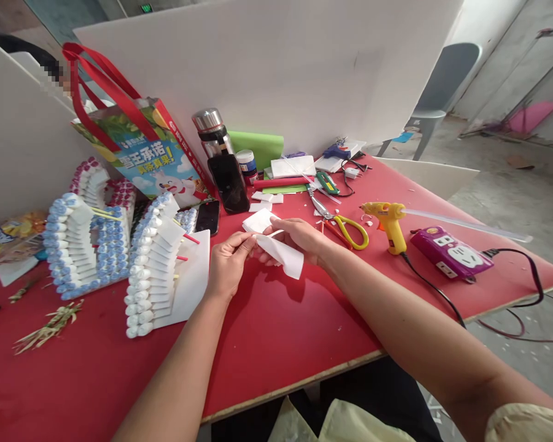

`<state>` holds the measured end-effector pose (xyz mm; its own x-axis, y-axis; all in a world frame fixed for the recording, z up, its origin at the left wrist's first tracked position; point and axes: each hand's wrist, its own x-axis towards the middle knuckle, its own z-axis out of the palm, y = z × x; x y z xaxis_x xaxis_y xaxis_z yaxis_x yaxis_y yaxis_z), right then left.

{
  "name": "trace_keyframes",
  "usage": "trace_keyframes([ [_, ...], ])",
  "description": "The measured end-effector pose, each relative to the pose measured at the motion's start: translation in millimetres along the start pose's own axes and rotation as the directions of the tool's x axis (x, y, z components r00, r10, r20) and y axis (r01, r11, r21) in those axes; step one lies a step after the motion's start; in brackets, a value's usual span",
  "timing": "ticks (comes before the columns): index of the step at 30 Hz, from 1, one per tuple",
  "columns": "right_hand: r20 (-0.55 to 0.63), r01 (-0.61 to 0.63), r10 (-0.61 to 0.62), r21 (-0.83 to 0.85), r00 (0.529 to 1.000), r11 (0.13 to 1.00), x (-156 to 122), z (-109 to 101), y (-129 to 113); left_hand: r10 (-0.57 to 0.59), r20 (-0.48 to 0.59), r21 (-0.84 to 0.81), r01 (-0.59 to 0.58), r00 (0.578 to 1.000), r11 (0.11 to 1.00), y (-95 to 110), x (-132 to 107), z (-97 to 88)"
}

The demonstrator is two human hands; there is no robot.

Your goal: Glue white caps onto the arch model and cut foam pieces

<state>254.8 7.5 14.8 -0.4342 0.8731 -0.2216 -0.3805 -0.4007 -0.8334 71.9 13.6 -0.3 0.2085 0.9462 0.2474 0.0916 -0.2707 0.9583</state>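
Between both hands, just above the red table, is a thin white sheet that looks like paper or tissue. My left hand pinches its left corner between thumb and fingertips. Closed around its upper part, my right hand lets the free end curl down to the right. A stack of white squares lies right behind the fingers. Left of my left hand stands a curved model of white rolled pieces and stepped white cards on a white board.
Blue-and-white and dark pink models stand at left by a gift bag. A thermos and propped phone are behind. Pliers, yellow-handled scissors, a yellow glue gun and a purple power strip with cords lie right.
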Motion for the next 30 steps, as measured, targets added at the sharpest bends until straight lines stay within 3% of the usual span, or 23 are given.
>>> trace_keyframes([
  [3, 0.192, -0.131, 0.106, 0.123, 0.976, 0.984, 1, -4, -2, 0.029, -0.002, 0.011, -0.029, 1.0, 1.0, 2, 0, 0.3],
  [5, 0.225, -0.126, 0.093, 0.139, 0.97, 0.982, 1, -5, -1, 0.028, 0.003, 0.018, -0.028, 1.0, 0.999, 2, 0, 0.7],
  [12, 0.082, 0.017, -0.021, 0.048, 0.996, 0.999, -1, -3, 2, -0.017, -0.012, 0.008, 0.017, 1.0, 1.0, 1, 1, 0.8],
  [19, -0.11, 0.102, -0.139, -0.289, 0.984, 0.952, 3, -1, 9, -0.015, -0.046, 0.056, 0.018, 0.999, 0.998, -1, -1, 3.0],
  [22, -0.174, 0.161, -0.302, -0.555, 0.937, 0.816, 0, 8, 13, -0.013, -0.081, 0.094, 0.02, 0.997, 0.995, -1, -3, 6.8],
  [26, -0.171, 0.157, -0.573, -0.865, 0.802, 0.477, -6, 21, 17, 0.048, -0.11, 0.164, -0.029, 0.993, 0.986, 1, -7, 10.4],
  [28, -0.134, 0.165, -0.617, -0.9, 0.775, 0.404, -7, 24, 18, 0.081, -0.134, 0.186, -0.056, 0.988, 0.981, 2, -9, 10.9],
  [30, -0.102, 0.199, -0.619, -0.896, 0.779, 0.397, -7, 24, 18, 0.124, -0.142, 0.219, -0.091, 0.982, 0.972, 2, -11, 11.2],
])
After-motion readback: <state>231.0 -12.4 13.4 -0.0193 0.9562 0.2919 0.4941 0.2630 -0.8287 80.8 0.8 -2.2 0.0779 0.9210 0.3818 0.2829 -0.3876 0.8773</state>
